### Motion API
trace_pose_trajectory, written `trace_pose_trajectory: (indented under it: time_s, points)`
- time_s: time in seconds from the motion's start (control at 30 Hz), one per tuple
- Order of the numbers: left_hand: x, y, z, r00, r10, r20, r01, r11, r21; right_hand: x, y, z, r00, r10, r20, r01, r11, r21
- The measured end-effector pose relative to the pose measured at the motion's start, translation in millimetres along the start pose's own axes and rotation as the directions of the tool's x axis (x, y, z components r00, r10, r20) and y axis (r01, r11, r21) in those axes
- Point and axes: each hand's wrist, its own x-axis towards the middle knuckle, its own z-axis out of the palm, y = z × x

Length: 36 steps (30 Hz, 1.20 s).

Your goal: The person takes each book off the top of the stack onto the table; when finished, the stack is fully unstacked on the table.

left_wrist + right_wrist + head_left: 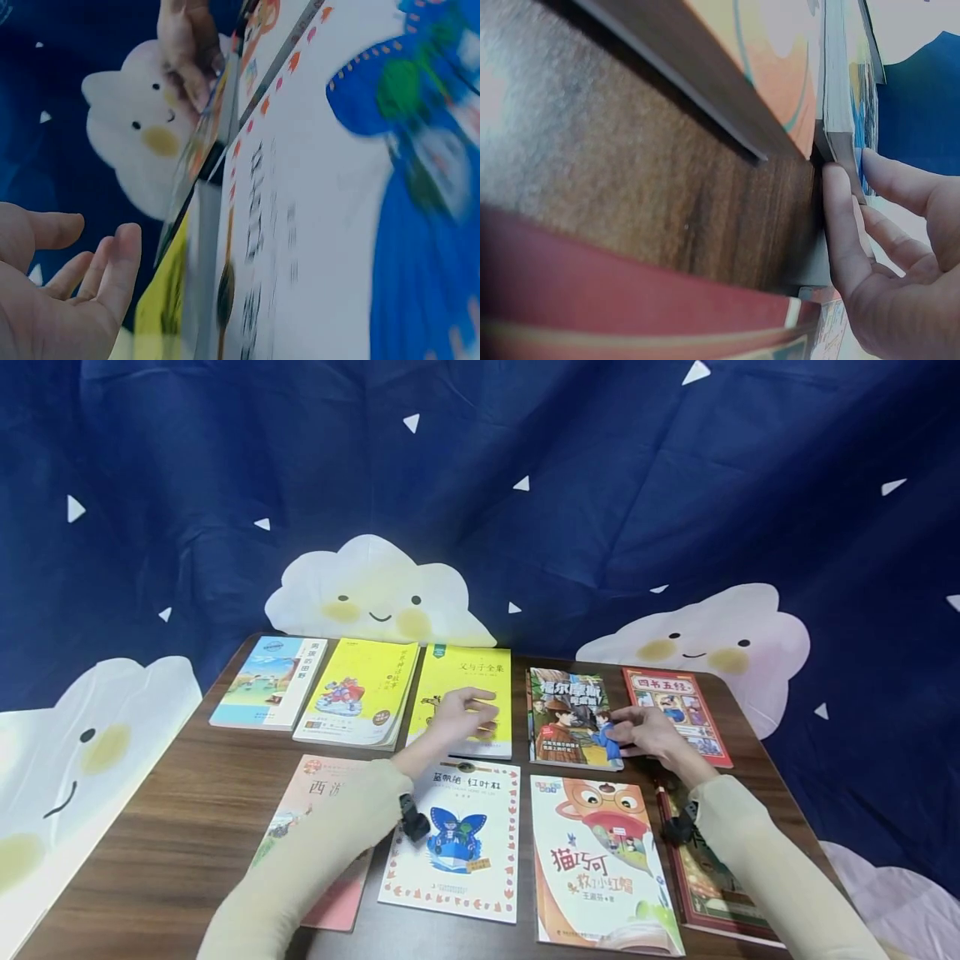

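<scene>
My right hand (654,735) is at the right edge of a picture-covered detective book (558,718) in the back row. The right wrist view shows its thumb on the cover and its fingers against the page edge, pinching the book (840,112). Over the yellow book (495,685) to the left of it, my left hand (461,718) hovers with loosely bent fingers and nothing held. In the left wrist view, a gap separates that hand (75,292) from the yellow cover (161,307).
A red book (678,710) lies right of my right hand. Another yellow book (360,693) and a blue-and-white one (266,685) lie at back left. In front are a pink book (337,902), a butterfly book (450,877), a fox-cover book (600,877) and a dark red-edged book (720,893).
</scene>
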Motion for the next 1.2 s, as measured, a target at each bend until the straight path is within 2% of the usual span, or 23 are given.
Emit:
trace_pose_trajectory:
  time_s: [0.2, 0.4, 0.57, 0.87, 1.1, 1.2]
  points:
    - [16.8, -4.4, 34.6, 0.997, -0.072, 0.04, 0.074, 0.995, -0.07, 0.0, 0.7, 0.4, 1.0, 0.006, -0.002, -0.006, 1.0, 0.006]
    - [27.0, -10.5, 54.6, 0.995, -0.098, 0.028, 0.1, 0.992, -0.08, -2.0, -0.7, 1.9, 1.0, 0.008, -0.006, -0.008, 1.0, 0.001]
    - [29.8, -11.9, 64.1, 0.993, -0.118, 0.02, 0.119, 0.991, -0.068, -5.2, -3.6, 2.7, 1.0, -0.002, -0.011, 0.002, 1.0, -0.003]
    - [28.8, -6.4, 76.2, 0.989, -0.139, -0.058, 0.141, 0.99, 0.024, -6.4, -4.8, 3.5, 1.0, -0.004, -0.017, 0.004, 1.0, 0.0]
    - [29.3, -4.9, 79.9, 0.983, -0.156, -0.099, 0.153, 0.988, -0.03, -4.3, -3.5, 2.6, 1.0, 0.001, -0.013, -0.001, 1.0, 0.006]
    - [30.7, -6.7, 80.0, 0.983, -0.156, -0.099, 0.148, 0.985, -0.084, -3.9, -3.1, 2.8, 1.0, 0.001, -0.014, -0.001, 1.0, 0.012]
